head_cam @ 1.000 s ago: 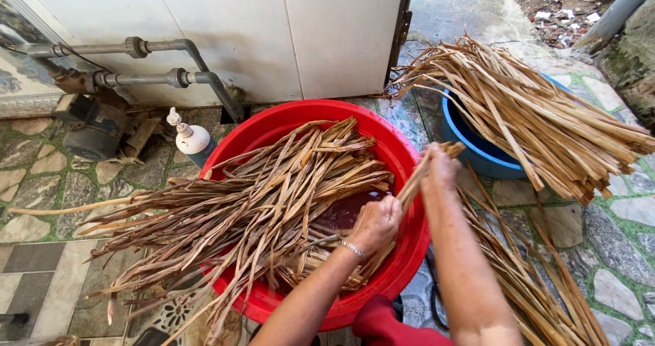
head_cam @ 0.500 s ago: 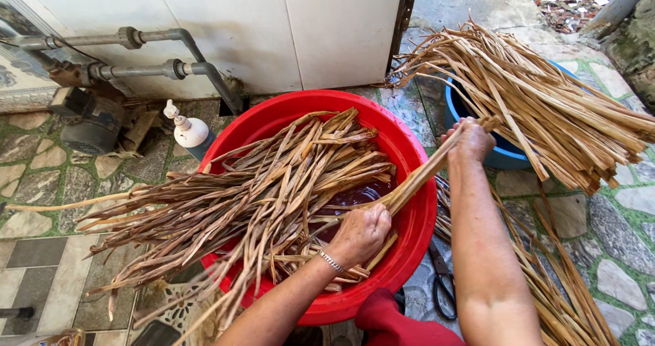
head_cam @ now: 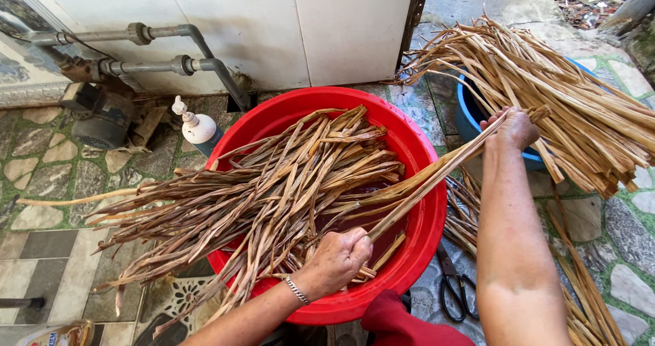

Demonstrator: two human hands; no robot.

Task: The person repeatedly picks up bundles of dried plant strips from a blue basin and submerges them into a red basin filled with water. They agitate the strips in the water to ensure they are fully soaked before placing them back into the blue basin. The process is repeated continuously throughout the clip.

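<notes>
At the far left of the frame, grey pipes (head_cam: 157,46) run along the white wall above a small pump (head_cam: 102,117), and a white pump bottle (head_cam: 198,126) stands just beside the red tub (head_cam: 419,148). The tub fills the middle, piled with long brown dried leaves (head_cam: 259,189) that spill over its left rim onto the tiled floor. At lower centre the left hand (head_cam: 339,257) is clenched round one end of a leaf strip (head_cam: 437,175), which stretches taut up and rightward to the right hand (head_cam: 513,129), its grip closed on the other end. The strip looks light, limp and fibrous, perhaps damp and slick; it is best held near both ends. Black scissors (head_cam: 454,288) lie on the floor right of the tub. At upper right, a blue basin (head_cam: 471,114) carries another sheaf of leaves (head_cam: 580,107).
</notes>
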